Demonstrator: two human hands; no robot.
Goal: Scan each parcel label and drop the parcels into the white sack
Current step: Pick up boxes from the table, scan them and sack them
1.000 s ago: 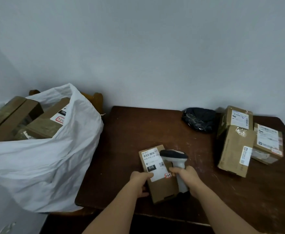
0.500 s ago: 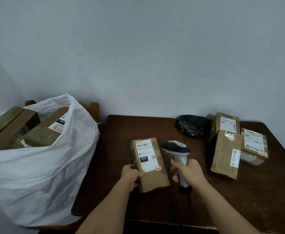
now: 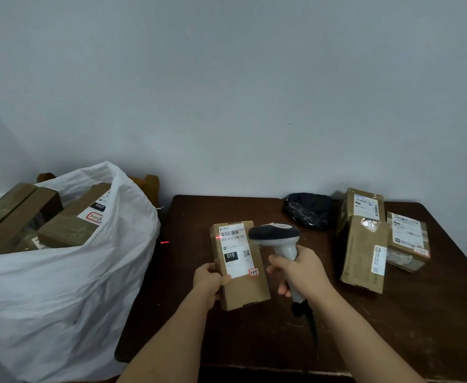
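change: parcel (image 3: pixel 239 265) lifted and tilted up toward the camera since a second ago; scanner (image 3: pixel 278 239) raised off the label, red beam now on
step: scanning the label (image 3: pixel 235 248) of the held parcel
left hand (image 3: pixel 210 280): grips the parcel's lower left edge, thumb on the front face
right hand (image 3: pixel 301 268): curled round the scanner handle, head aimed left across the label
beam: red line touches only the label's left edge by the barcode, rest spills onto the desk (image 3: pixel 188 299) near its left edge
do it well: judging by the spill, swing the scanner head right or shift the parcel left so the line crosses the whole barcode; hold the label flat to the beam, keep the thumb off the print
white sack (image 3: pixel 61 286): off the desk's left edge, mouth open, boxes already inside
waiting: three parcels (image 3: pixel 365 252) at the right side of the desk, black bag (image 3: pixel 308 210) at the back edge
next: probably drop left into the sack
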